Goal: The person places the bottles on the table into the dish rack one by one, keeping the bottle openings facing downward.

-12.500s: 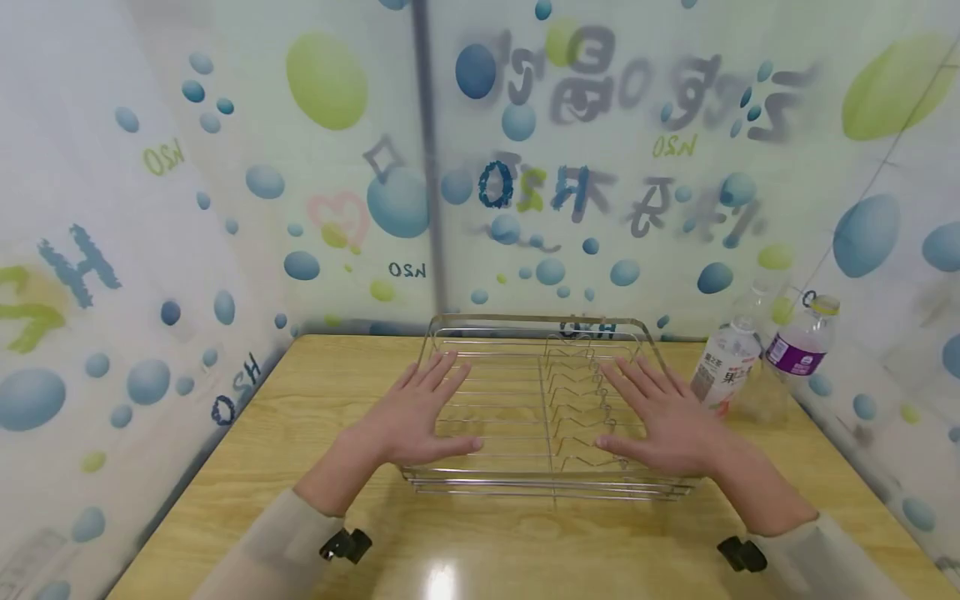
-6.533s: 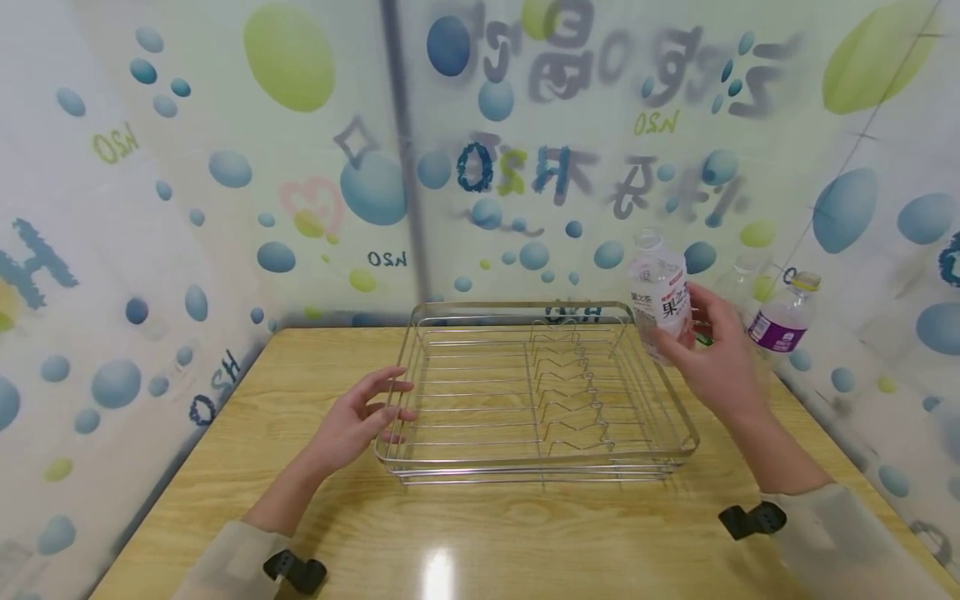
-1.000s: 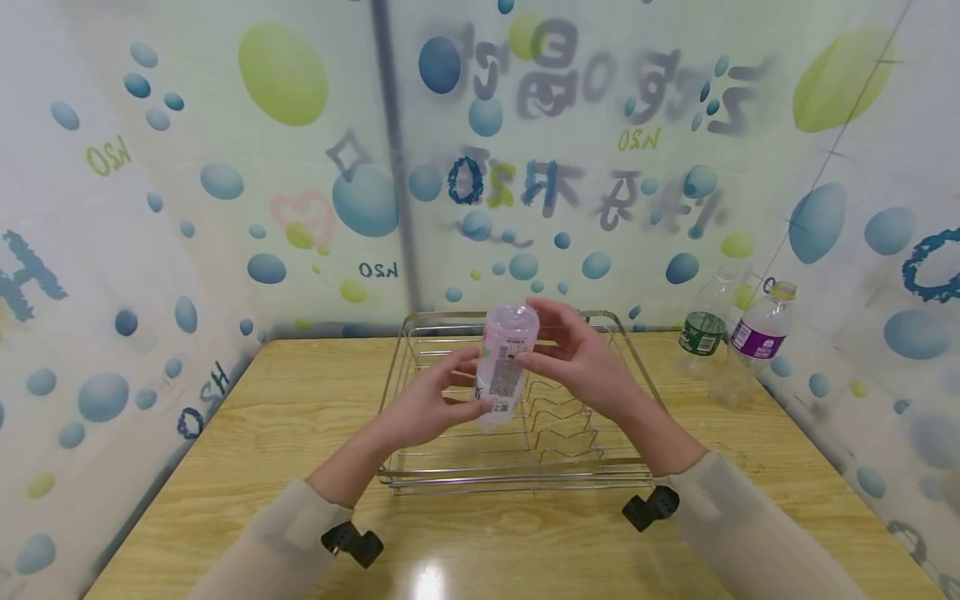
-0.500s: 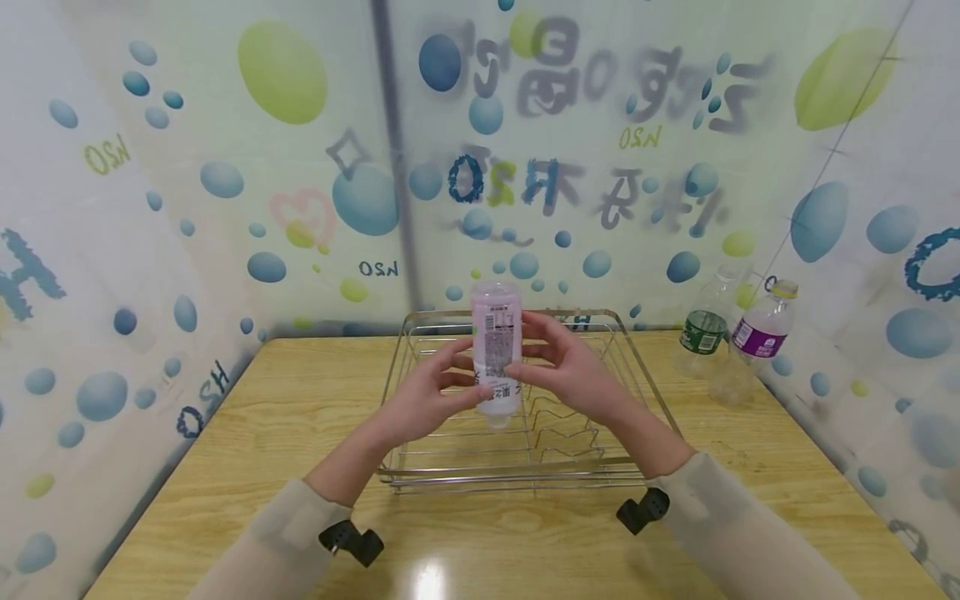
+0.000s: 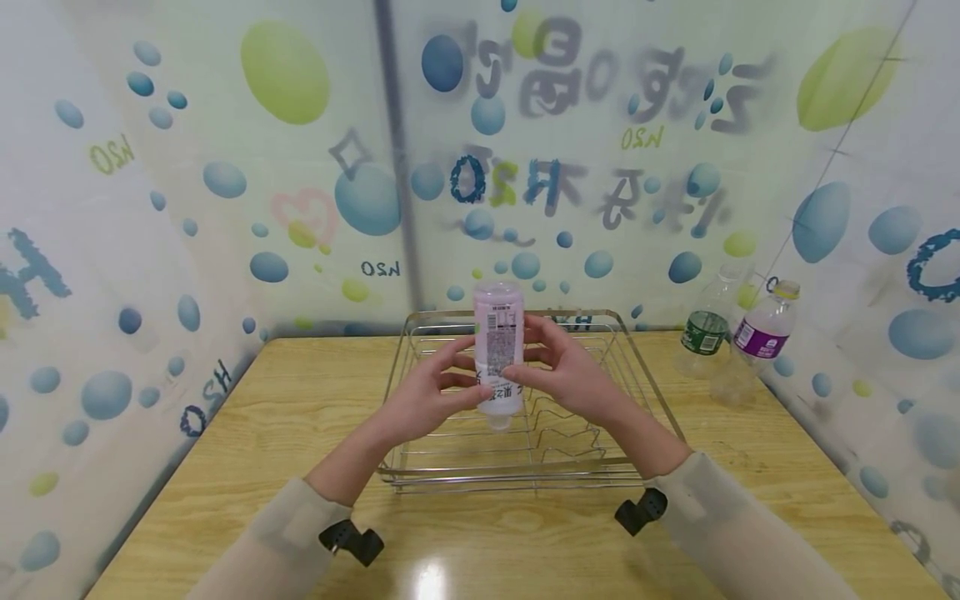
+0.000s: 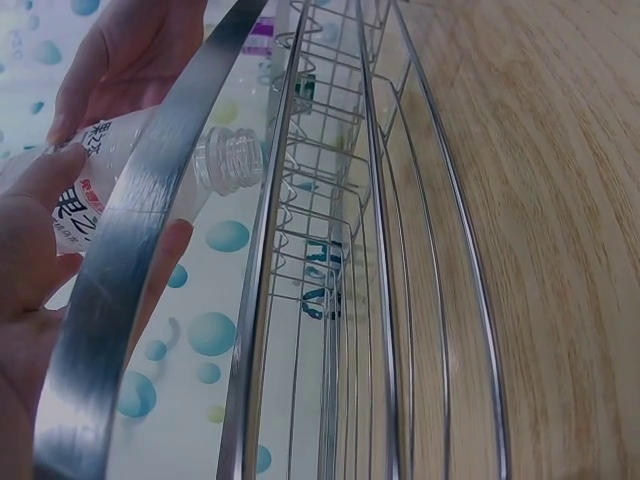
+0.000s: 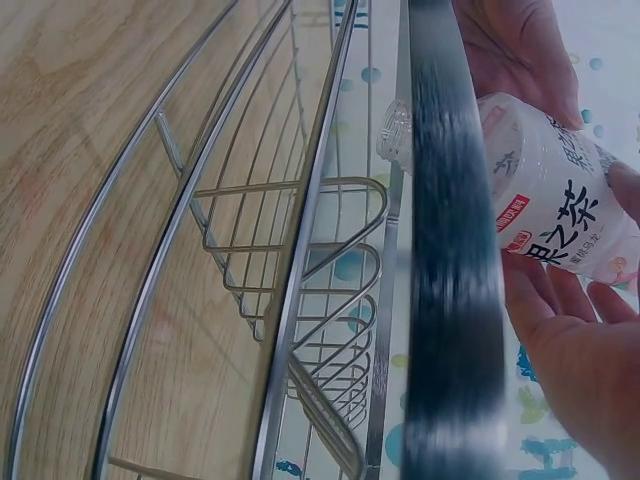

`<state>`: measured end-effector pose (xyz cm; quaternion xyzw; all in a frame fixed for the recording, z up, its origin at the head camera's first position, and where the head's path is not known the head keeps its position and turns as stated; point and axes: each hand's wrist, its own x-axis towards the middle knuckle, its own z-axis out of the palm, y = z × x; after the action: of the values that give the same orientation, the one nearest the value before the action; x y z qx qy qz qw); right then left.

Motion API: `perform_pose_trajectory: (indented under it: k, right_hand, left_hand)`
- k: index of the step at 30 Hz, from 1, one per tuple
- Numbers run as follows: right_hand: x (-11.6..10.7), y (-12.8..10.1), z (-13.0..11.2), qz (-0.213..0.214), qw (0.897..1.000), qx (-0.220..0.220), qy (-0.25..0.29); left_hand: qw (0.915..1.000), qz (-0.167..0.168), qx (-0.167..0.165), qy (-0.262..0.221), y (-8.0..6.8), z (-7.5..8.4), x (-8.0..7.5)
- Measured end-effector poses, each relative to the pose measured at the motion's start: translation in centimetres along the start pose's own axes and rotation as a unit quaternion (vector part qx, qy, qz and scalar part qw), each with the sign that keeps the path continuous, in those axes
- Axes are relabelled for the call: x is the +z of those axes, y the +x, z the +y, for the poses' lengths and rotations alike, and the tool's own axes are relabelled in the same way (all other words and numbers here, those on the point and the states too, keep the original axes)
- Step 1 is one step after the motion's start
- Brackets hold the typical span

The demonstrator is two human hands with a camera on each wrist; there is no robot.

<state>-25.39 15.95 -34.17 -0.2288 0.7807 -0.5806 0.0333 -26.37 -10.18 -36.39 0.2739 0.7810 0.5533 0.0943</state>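
A clear plastic bottle [image 5: 498,333] with a white and pink label is upside down, its bare threaded neck [image 6: 232,160] pointing down. My left hand [image 5: 429,396] grips it from the left, thumb on the front of the label. From the right, my right hand [image 5: 573,373] grips it too, thumb also on the label. Beneath the bottle stands a wire dish rack [image 6: 125,270], its zigzag dividers on the right side. In the head view the neck appears over the rack's middle; whether it touches the wires I cannot tell.
Two more clear bottles stand at the table's back right: one with a green label [image 5: 703,333], one with a purple label [image 5: 760,340] and yellow cap ring. The wooden table [image 5: 480,550] ends at a patterned curtain [image 5: 315,217] behind and at both sides.
From beside the other bottles, the right hand lifted the bottle neck up. Both hands then brought it over the rack and inverted it. Since a second ago its tilt has straightened.
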Motion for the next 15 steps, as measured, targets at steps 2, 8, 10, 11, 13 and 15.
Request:
perform_pose_trajectory:
  k: [2, 8, 10, 11, 13, 15]
  right_hand:
    - [0.0, 0.0, 0.0, -0.001, 1.0, -0.003, 0.0]
    - [-0.1, 0.0, 0.1, -0.001, 1.0, -0.004, -0.003]
    - [-0.1, 0.0, 0.1, 0.002, 1.0, -0.001, -0.003]
    - [-0.2, 0.0, 0.2, 0.004, 1.0, -0.001, -0.003]
    - [-0.3, -0.1, 0.2, 0.006, 1.0, 0.001, -0.003]
    - [-0.4, -0.1, 0.3, 0.007, 1.0, 0.001, -0.002]
  left_hand:
    - [1.0, 0.0, 0.002, 0.002, -0.1, -0.1, -0.1]
    - [0.9998, 0.015, 0.005, 0.012, -1.2, -0.4, -1.3]
    - [0.9995, 0.026, 0.009, 0.017, -1.7, -0.7, -1.9]
    - [0.9992, 0.033, 0.009, 0.021, -2.0, -0.9, -2.2]
    - [0.9984, 0.045, 0.012, 0.031, -2.7, -1.3, -3.0]
    - [0.9975, 0.057, 0.018, 0.038, -3.5, -1.7, -3.8]
